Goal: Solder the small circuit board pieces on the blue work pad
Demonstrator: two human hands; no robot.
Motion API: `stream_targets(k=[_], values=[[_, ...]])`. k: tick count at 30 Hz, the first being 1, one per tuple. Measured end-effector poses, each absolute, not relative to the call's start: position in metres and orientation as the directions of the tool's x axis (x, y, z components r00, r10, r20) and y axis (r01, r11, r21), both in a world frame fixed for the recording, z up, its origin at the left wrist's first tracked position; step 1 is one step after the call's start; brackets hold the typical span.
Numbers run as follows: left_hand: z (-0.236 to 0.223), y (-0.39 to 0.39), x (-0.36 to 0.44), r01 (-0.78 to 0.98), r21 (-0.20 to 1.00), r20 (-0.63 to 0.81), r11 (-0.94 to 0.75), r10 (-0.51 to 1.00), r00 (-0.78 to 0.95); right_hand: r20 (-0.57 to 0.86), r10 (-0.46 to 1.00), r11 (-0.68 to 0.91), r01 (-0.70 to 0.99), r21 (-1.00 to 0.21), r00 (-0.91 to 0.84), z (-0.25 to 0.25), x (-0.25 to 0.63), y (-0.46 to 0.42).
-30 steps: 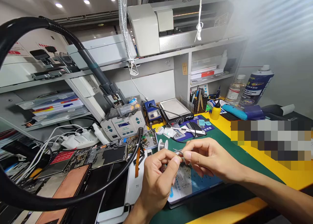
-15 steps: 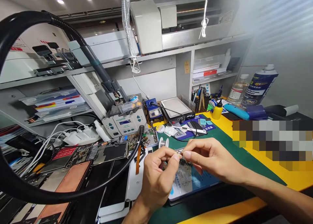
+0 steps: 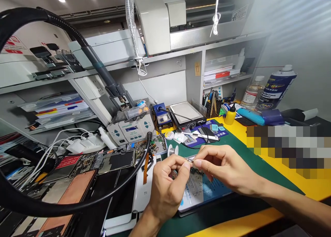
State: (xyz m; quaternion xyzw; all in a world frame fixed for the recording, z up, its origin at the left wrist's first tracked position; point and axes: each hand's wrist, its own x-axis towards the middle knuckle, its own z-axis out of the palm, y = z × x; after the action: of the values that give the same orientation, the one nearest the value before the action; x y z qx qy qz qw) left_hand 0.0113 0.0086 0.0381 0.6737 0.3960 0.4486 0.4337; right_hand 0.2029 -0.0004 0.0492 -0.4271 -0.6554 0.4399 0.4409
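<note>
My left hand [image 3: 167,192] and right hand [image 3: 224,164] stay close at lower centre, right fingers [image 3: 204,157] clamped on tweezers [image 3: 189,158] just above a small circuit board [image 3: 196,170]; the left's grip I cannot tell.

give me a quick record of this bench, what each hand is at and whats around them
left hand: fingertips up beside slim metal tweezers, grip unclear
right hand: fingertips at the same tweezers, close above a small green circuit board
under hands: blue printed paper mat on a green work mat
nearby: white spool of silver solder wire, white Mi phone back, black flexible hose
further back: blue soldering station, white hot air station, blue spray can
</note>
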Motion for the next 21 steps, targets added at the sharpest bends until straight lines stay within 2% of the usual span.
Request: stream_targets(k=[3,6,21], values=[[0.037,0.009,0.012,0.162,0.934,0.266,-0.318,0.923,0.277,0.467,0.858,0.513,0.373,-0.773,-0.211,0.045,0.201,0.000],[0.037,0.009,0.013,0.179,0.927,0.275,-0.329,0.923,0.270,0.618,0.753,0.645,0.436,-0.628,-0.224,0.040,0.199,0.001],[0.033,0.011,0.022,0.219,0.918,0.281,-0.332,0.931,0.233,0.756,0.583,0.768,0.505,-0.394,-0.297,0.023,0.204,0.009]])
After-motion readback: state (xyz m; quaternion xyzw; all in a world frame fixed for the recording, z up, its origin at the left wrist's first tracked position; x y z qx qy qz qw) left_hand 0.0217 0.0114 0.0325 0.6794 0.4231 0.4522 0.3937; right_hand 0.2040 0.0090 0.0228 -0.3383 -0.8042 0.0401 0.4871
